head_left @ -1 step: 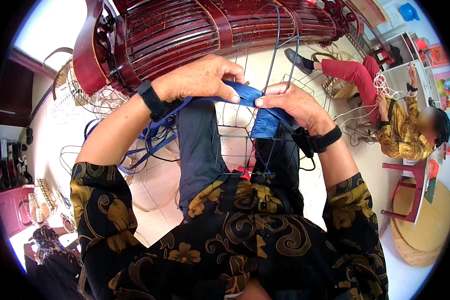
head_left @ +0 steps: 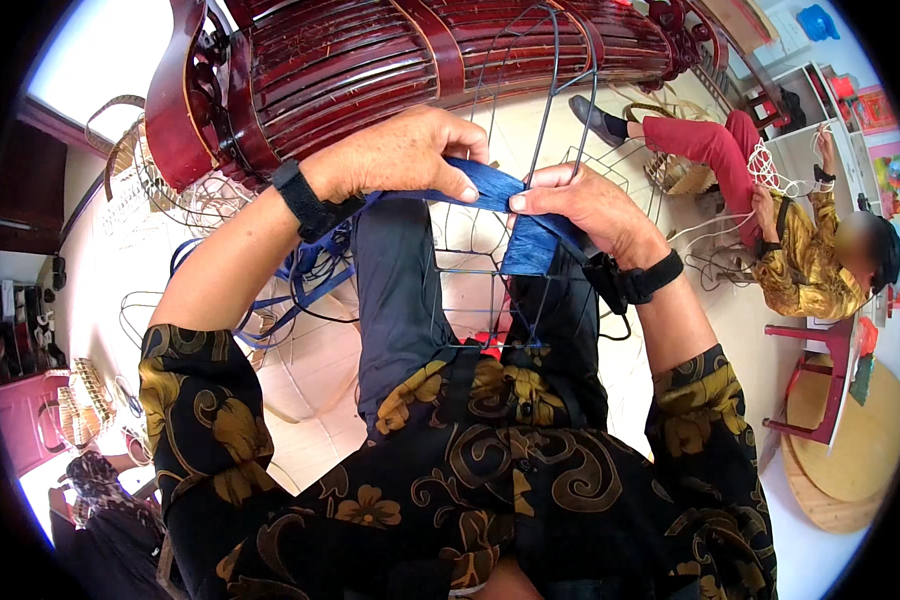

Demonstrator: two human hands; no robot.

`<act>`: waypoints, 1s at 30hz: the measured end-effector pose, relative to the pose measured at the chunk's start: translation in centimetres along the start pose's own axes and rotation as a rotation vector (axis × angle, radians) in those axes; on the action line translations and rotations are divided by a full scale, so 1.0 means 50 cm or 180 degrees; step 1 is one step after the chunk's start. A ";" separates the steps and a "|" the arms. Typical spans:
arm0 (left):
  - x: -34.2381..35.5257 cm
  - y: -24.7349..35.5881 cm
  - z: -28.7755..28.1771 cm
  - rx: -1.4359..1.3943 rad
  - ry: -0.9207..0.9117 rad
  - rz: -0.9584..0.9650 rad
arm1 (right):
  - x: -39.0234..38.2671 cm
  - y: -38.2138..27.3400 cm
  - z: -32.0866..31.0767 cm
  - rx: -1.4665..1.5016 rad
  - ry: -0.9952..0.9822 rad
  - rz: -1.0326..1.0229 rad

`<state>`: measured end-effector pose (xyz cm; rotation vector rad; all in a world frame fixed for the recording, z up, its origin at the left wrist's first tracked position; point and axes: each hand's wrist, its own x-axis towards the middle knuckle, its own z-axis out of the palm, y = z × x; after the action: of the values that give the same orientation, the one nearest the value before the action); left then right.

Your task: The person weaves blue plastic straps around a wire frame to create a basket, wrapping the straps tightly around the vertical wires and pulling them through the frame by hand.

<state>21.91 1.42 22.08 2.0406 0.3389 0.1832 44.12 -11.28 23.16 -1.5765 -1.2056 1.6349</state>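
A dark wire frame [head_left: 485,270] rests on my lap, with a flat blue strip [head_left: 530,245] folded over it at the right. My left hand [head_left: 420,155] pinches the horizontal length of blue strip between thumb and fingers. My right hand [head_left: 580,210] grips the strip at the fold, its thumb pressed on it just right of the left thumb. Loose blue strands [head_left: 310,275] hang beside my left leg, partly behind my forearm.
A dark red slatted bench [head_left: 340,50] stands ahead. A co-worker [head_left: 810,260] at the right holds white cord [head_left: 765,165] by red stools and round boards [head_left: 850,460]. Another person [head_left: 100,500] is at lower left, near woven pieces [head_left: 80,400]. Wire pieces lie on the floor.
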 end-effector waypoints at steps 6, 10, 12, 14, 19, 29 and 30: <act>-0.044 0.009 -0.050 0.0695 0.0499 0.0484 | -0.002 -0.003 0.002 -0.0004 -0.0017 -0.0014; -0.178 -0.066 -0.254 0.1061 0.1087 -0.0921 | -0.009 0.006 -0.005 -0.0007 0.0046 0.0013; -0.343 -0.151 -0.428 0.2327 0.2096 -0.1665 | -0.010 0.002 -0.002 -0.0058 -0.0017 -0.0089; -0.536 -0.211 -0.583 0.3754 0.3190 -0.3252 | -0.002 0.000 -0.003 -0.0242 -0.0073 -0.0275; -0.626 -0.253 -0.657 0.4126 0.2674 -0.3328 | 0.000 0.007 -0.008 -0.0155 -0.0083 -0.0216; -0.110 0.037 0.125 -0.1422 0.0584 -0.1026 | 0.007 0.015 -0.012 -0.0152 -0.0114 -0.0387; -0.094 0.027 0.152 -0.1725 0.0584 -0.0952 | 0.010 0.015 -0.011 -0.0072 -0.0130 -0.0379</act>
<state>19.74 -7.04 19.75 1.4231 0.6298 0.2475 44.74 -11.04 22.31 -1.4621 -1.3174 1.5895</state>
